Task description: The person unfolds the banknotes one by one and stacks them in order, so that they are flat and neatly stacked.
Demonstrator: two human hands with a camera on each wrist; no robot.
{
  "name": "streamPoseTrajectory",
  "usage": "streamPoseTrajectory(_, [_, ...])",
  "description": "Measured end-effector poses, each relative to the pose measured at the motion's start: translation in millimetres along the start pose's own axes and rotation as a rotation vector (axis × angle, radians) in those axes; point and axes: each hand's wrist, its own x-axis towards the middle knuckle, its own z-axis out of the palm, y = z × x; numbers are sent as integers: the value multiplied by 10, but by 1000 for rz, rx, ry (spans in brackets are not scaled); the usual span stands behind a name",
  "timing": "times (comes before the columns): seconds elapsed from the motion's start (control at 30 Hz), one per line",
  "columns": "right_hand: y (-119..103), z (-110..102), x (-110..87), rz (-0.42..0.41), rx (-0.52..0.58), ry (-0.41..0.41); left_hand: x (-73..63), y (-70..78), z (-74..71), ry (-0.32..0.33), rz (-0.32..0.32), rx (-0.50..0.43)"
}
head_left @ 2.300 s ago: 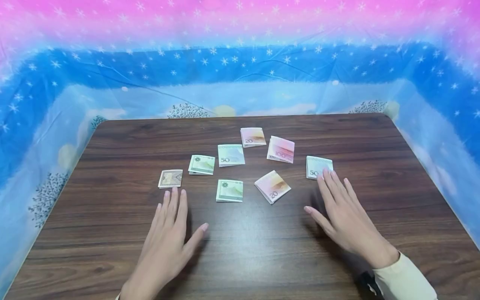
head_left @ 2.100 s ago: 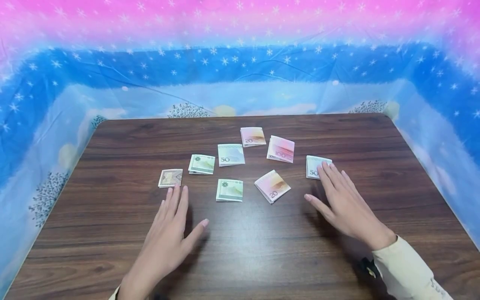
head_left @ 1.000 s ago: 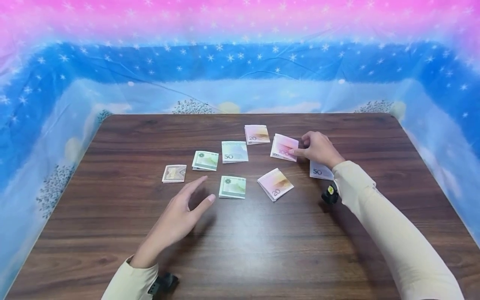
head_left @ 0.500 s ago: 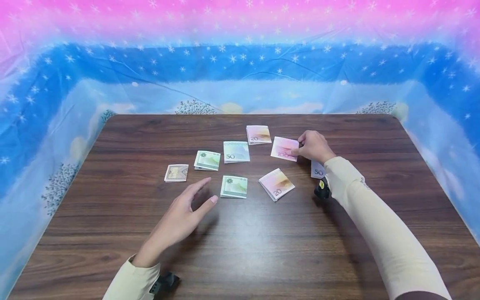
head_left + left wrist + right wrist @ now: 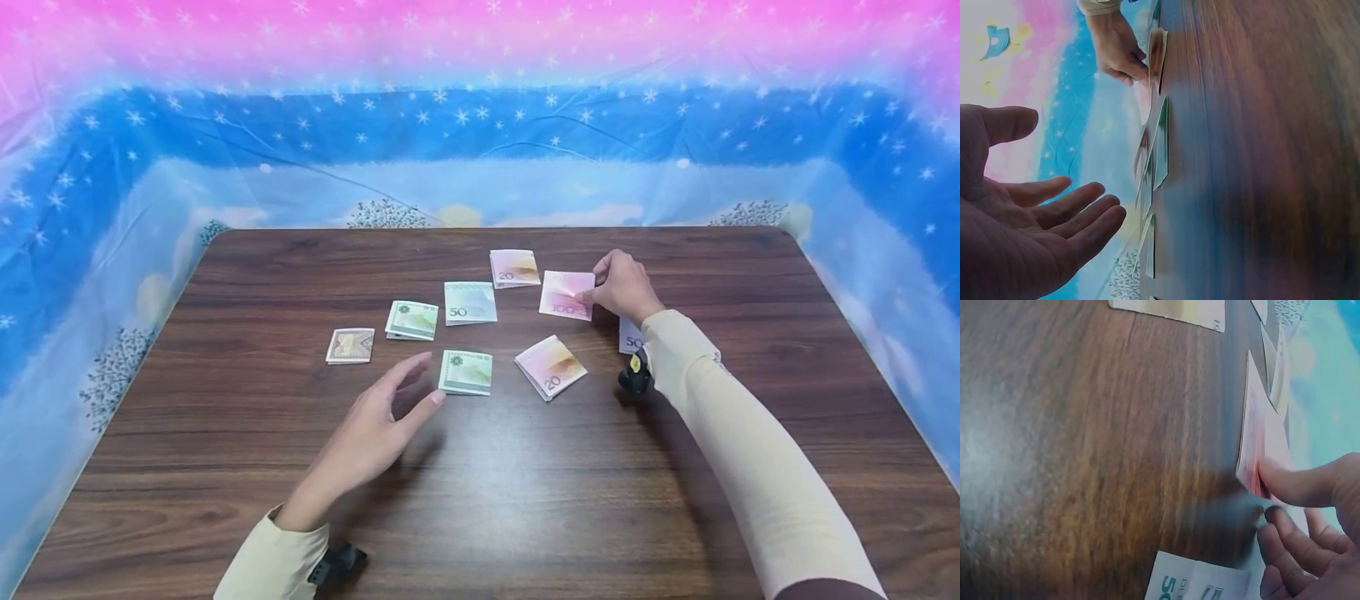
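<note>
With thumb and curled fingers my right hand (image 5: 627, 287) pinches the right edge of a folded pink 100 banknote (image 5: 564, 296). The right wrist view shows the thumb lying on the face of that pink banknote (image 5: 1259, 447). Below my right wrist, a folded 50 banknote (image 5: 630, 336) is partly hidden by the sleeve. My left hand (image 5: 371, 433) hovers over the table, fingers relaxed and apart, holding nothing. Its fingertips come close to a folded green banknote (image 5: 466, 372). In the left wrist view the left palm (image 5: 1022, 237) faces the row of notes.
Other folded banknotes lie on the wooden table (image 5: 495, 517): a brownish one (image 5: 350, 345), a green one (image 5: 412, 320), a 50 (image 5: 470, 302), a far 20 (image 5: 514, 267) and a tilted 20 (image 5: 551, 367). A patterned cloth (image 5: 480, 125) hangs around the table's far sides.
My right hand has left the 50 note, moved up and left, and gripped the pink 100 note, whose near edge has turned level. My left hand has shifted rightward toward the near green note.
</note>
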Motion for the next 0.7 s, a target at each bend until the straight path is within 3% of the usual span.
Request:
streamPoseTrajectory(0.37, [-74,-120,-90,-32,182,102,46,14,65,74,69,-151])
streamPoseTrajectory(0.57, [-124,-207,-282,-116,279,144,53,52,126,64,50,-270])
streamPoseTrajectory(0.7, [-167,-243,-446,-147,330,128,58,80,159,58,54,-311])
